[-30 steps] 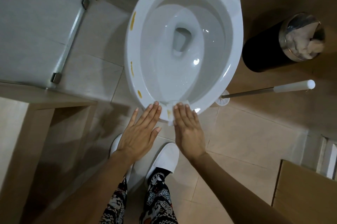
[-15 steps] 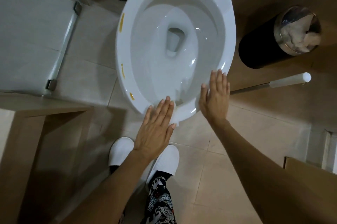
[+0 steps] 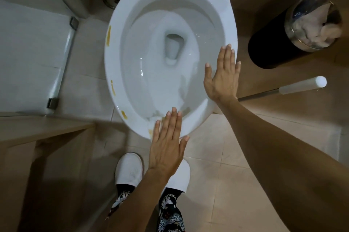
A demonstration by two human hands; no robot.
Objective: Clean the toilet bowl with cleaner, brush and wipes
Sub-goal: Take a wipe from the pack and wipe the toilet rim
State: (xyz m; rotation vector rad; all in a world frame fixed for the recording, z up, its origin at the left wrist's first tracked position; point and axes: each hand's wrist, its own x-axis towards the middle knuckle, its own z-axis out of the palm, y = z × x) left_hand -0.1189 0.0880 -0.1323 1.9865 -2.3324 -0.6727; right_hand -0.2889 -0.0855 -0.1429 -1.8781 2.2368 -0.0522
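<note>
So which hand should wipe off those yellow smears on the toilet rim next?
Probably the left hand. It lies flat on the near rim, beside the closest yellow smears down that side. The right hand lies on the opposite rim, where no smears show.

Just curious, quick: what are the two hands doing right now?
Left hand: open, flat on the front rim.
Right hand: open, flat on the right rim, holding nothing visible.

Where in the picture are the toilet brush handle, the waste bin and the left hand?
toilet brush handle (image 3: 302, 87), head view, on its white grip.
waste bin (image 3: 268, 43), head view, on its black side wall.
left hand (image 3: 167, 145), head view, on the back of the hand.
</note>
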